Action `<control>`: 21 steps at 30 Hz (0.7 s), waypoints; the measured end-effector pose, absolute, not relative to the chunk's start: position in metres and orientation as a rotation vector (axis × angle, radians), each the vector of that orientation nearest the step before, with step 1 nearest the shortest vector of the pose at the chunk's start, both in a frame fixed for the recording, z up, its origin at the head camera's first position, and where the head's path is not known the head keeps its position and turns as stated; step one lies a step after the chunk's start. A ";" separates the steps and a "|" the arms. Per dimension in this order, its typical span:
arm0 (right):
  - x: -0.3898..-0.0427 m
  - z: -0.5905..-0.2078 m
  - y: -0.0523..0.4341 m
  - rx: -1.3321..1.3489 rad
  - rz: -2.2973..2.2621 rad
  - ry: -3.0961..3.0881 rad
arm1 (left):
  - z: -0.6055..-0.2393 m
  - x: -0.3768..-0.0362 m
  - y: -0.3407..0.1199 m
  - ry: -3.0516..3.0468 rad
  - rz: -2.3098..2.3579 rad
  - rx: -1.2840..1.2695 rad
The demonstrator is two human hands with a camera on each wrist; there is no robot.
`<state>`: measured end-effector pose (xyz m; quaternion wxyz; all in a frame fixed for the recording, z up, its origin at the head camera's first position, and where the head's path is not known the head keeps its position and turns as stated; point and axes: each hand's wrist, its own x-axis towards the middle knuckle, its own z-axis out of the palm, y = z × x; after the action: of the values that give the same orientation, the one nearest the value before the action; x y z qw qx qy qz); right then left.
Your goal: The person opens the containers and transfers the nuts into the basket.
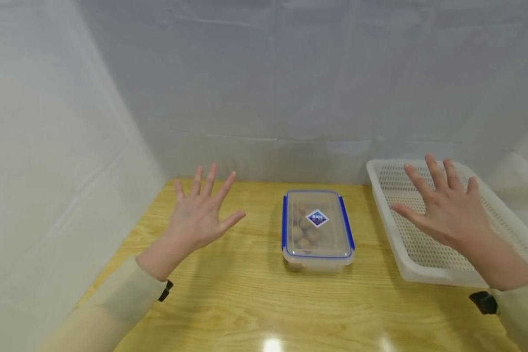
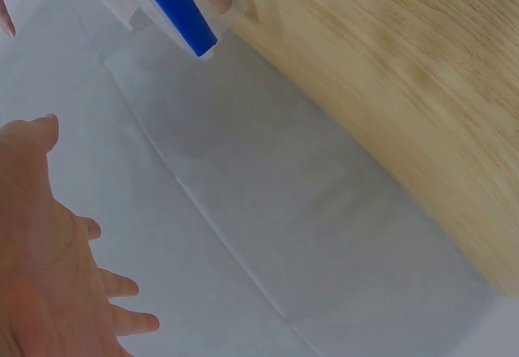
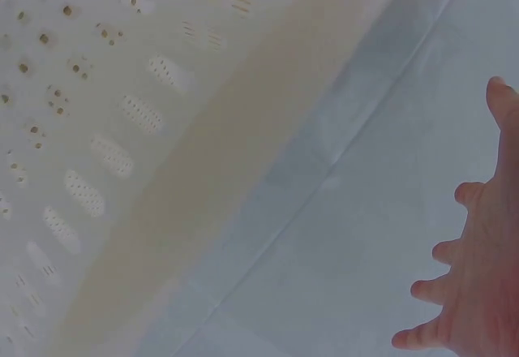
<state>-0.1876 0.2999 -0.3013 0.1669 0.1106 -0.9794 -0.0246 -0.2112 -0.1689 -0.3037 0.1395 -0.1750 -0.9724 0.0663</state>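
A clear plastic food container (image 1: 321, 239) with blue side clips and a diamond label sits on the wooden table, its lid on. Several round brownish things (image 1: 305, 234) show through the lid. To its left, my left hand (image 1: 198, 217) is held up with fingers spread, holding nothing. My right hand (image 1: 453, 215) is likewise spread and bare, overlapping a white perforated basket (image 1: 398, 244) in the head view. In the left wrist view, a blue clip (image 2: 174, 8) of the container appears beyond my left thumb. The basket's holed wall (image 3: 122, 122) fills much of the right wrist view.
The wooden table (image 1: 246, 303) ends at the back against a pale sheet (image 1: 264, 88), which also hangs along the left side (image 1: 48, 171). The basket takes up the table's right side, a short way from the container.
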 end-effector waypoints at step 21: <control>-0.194 -0.302 0.255 0.387 -0.079 -2.822 | -0.317 -0.217 -0.155 -2.810 0.201 -0.537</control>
<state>-0.1944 0.2547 -0.3019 0.1456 0.1343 -0.9798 -0.0274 -0.2174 -0.1546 -0.3171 0.1362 -0.1854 -0.9707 0.0695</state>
